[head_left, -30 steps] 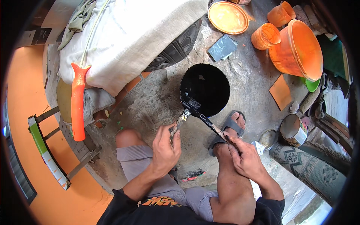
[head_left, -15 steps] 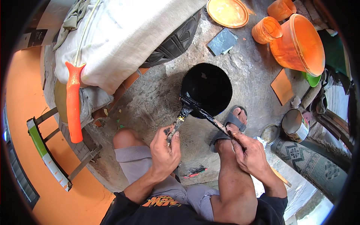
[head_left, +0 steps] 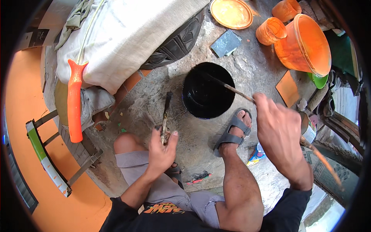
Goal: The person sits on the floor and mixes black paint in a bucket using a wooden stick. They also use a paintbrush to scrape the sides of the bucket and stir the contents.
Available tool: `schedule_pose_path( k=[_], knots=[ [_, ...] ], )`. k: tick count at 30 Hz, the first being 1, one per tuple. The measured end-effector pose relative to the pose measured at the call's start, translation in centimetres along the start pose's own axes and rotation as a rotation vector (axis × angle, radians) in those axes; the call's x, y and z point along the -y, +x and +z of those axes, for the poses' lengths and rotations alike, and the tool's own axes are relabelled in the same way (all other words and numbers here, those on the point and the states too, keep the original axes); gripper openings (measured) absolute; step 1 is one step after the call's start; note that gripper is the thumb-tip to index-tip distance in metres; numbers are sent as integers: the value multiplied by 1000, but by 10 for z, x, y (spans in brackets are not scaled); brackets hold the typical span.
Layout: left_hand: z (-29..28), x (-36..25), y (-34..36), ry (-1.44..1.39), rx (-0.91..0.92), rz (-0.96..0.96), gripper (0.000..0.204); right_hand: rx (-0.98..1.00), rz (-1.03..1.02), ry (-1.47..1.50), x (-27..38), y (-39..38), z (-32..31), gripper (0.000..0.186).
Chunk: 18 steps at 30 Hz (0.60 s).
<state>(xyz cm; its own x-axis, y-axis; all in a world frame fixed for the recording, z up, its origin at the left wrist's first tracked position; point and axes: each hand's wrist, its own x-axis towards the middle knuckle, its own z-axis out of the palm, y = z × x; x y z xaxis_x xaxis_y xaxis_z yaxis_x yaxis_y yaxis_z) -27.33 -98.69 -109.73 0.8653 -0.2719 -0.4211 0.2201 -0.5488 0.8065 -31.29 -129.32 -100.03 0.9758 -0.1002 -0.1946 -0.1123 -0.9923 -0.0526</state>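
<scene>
A paintbrush (head_left: 167,104) with black-coated bristles points upward from my left hand (head_left: 161,156), whose fingers close round its handle. The brush is just left of a round bucket (head_left: 188,79), apart from it; the bucket is black inside with wet-looking black paint. My right hand (head_left: 280,133), slightly blurred, is closed round a long wooden stick (head_left: 240,93). One end of this stick reaches down into the bucket, and the other sticks out behind the hand to the lower right. The submerged tip is hidden in the dark.
Beyond the bucket lie a slate-coloured tile (head_left: 226,42) and an orange-smeared lid (head_left: 232,14). An orange-stained tub (head_left: 301,50) and small orange pots (head_left: 271,31) stand at the far right. A sandalled foot (head_left: 236,127) rests close to the bucket. A cloth-covered object (head_left: 127,42) fills the far left.
The brush and stick, touching at the bucket's near rim before, are now apart. My left hand has drawn the brush leftward; my right hand has risen, and the stick reaches deeper into the bucket.
</scene>
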Motion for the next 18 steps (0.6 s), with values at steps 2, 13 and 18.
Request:
schedule_pose_path(
  k=[2, 13, 18],
  knots=[
    [-1, 9, 5, -101, -41, -175, 26, -20, -84, -153, 17, 27, 8, 30],
    [49, 65, 59, -253, 56, -40, 64, 13, -12, -451, 10, 29, -45, 23],
    [52, 58, 82, -22, -11, 225, 110, -151, -41, -458, 15, 17, -78, 29]
  ],
)
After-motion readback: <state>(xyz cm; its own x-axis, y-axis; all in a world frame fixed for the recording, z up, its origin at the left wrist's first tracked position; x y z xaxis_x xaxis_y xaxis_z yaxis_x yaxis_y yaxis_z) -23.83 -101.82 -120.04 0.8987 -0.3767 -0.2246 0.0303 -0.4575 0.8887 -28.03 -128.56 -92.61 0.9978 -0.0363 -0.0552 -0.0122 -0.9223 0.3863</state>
